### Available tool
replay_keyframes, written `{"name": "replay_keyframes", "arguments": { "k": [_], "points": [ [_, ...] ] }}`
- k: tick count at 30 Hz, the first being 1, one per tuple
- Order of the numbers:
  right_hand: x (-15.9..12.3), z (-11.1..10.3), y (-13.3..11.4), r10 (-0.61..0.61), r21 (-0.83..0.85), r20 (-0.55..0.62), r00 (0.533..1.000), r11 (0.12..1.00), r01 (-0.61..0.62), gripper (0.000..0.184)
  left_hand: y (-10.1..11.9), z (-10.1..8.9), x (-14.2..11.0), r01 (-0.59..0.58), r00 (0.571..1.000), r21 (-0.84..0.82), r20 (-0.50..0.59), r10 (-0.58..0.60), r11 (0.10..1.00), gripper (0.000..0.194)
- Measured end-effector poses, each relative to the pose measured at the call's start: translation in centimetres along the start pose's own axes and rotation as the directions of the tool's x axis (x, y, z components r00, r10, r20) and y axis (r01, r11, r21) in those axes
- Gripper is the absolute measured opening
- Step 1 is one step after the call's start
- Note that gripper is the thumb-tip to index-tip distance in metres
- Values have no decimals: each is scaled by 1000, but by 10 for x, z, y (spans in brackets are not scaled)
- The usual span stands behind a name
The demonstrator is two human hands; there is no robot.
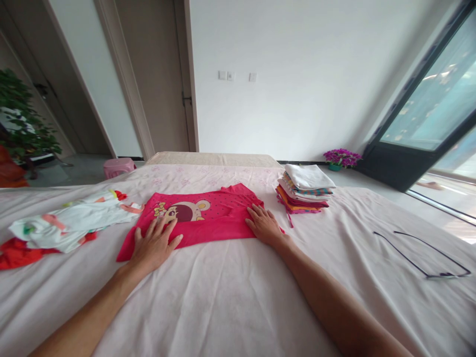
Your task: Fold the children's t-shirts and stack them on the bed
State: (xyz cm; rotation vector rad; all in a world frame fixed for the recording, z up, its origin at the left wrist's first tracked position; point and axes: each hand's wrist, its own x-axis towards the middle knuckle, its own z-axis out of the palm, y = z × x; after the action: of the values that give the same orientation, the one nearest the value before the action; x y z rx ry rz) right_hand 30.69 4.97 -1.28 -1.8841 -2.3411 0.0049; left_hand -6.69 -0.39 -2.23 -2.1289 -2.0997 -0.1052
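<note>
A bright pink shirt [219, 225] with a cartoon print lies on the sheet in front of me, its near side folded over in a long strip that covers part of the print. My left hand [158, 243] rests on the left part of the shirt, fingers spread and flat. On the right end, near the sleeve, my right hand [265, 224] presses down, also flat with its fingers stretched out. Neither hand grips the cloth.
To the right stands a stack of folded clothes [303, 191], a white piece on top. Loose white and red clothes [70, 220] lie at the left. Eyeglasses [427, 258] rest on the bed sheet [230, 302] at the right. A pink stool [119, 168] stands beyond the bed.
</note>
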Motion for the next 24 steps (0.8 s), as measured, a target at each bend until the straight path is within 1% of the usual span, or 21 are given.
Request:
{"name": "replay_keyframes", "arguments": {
  "k": [5, 9, 15, 24],
  "points": [
    [-1, -4, -2, 3, -2, 9, 1000, 1000, -3, 60, -7, 0, 1, -68, 998, 17, 21, 67, 998, 62],
    [-2, -6, -3, 11, -3, 16, 1000, 1000, -11, 60, -13, 1, 1, -111, 993, -22, 37, 112, 994, 60],
    [-1, -5, -3, 10, -12, 24, 1000, 1000, -10, 60, -16, 2, 1, -130, 991, -57, 13, 131, 990, 60],
    [-1, -2, -1, -3, -10, 9, 1000, 1000, 3, 60, -16, 4, 1, -144, 989, -49, -17, 144, 988, 59]
  ]
}}
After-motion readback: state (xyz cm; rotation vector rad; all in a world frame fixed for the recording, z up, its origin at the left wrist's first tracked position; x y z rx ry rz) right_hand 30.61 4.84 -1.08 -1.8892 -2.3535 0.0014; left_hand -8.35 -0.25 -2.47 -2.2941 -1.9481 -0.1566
